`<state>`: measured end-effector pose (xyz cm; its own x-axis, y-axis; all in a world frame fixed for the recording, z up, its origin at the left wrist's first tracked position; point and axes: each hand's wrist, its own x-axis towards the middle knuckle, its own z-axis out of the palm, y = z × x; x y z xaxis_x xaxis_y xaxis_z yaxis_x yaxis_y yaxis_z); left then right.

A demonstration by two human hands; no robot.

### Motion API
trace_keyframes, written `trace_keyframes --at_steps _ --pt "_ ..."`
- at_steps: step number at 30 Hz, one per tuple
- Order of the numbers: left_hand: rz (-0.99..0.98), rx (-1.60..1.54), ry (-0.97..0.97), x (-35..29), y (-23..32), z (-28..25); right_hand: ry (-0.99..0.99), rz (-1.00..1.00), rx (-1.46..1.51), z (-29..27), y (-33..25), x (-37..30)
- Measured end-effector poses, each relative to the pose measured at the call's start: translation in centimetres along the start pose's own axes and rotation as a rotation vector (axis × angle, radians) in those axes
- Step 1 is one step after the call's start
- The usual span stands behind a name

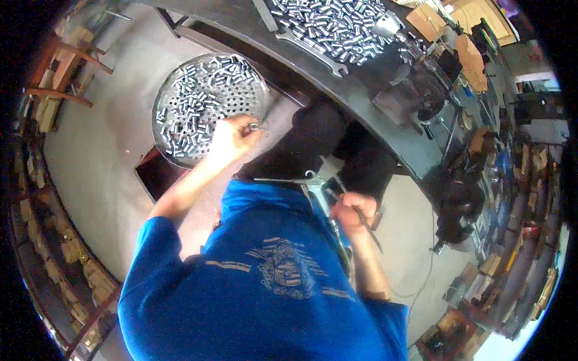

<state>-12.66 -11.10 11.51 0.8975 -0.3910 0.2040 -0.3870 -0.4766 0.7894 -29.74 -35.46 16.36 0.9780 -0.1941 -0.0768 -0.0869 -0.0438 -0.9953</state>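
My left hand (229,141) is closed, pinching a small shiny metal sleeve (254,127) between thumb and fingers. It is just over the near right rim of a round perforated metal tray (239,101), where many similar small metal sleeves (192,99) lie scattered. My right hand (355,212) is wrapped round a silvery air blow gun (316,185) in front of my lap, its thin nozzle pointing left. A slim dark rod (369,231) also passes by the right fingers; whether they grip it is unclear.
A dark workbench (361,99) runs along the far right, bearing a heap of metal sleeves (331,27), an open-ended wrench (313,54) and a dark machine fixture (415,99). Wooden blocks on shelves (66,240) curve along the left. A thin cable (430,265) trails across the floor.
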Motion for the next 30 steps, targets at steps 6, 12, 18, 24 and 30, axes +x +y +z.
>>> trace_keyframes --at_steps 6,12,18,24,30 --pt "-0.254 -0.163 -0.295 -4.3 0.4 1.7 0.162 -0.227 -0.5 -0.3 9.0 2.4" --pt "0.033 -0.11 -0.247 -4.5 3.2 4.9 0.181 -0.045 -0.18 1.6 9.7 4.3" --pt "0.086 -0.135 -0.266 -5.1 4.9 7.3 0.172 0.024 0.106 0.5 5.6 0.1" --pt "-0.268 -0.435 -0.574 -6.7 7.4 8.3 0.084 0.076 0.324 1.0 5.9 -3.7" --pt "0.215 -0.46 -0.478 -4.8 11.5 6.9 0.059 0.022 -0.068 0.8 4.4 -3.9"
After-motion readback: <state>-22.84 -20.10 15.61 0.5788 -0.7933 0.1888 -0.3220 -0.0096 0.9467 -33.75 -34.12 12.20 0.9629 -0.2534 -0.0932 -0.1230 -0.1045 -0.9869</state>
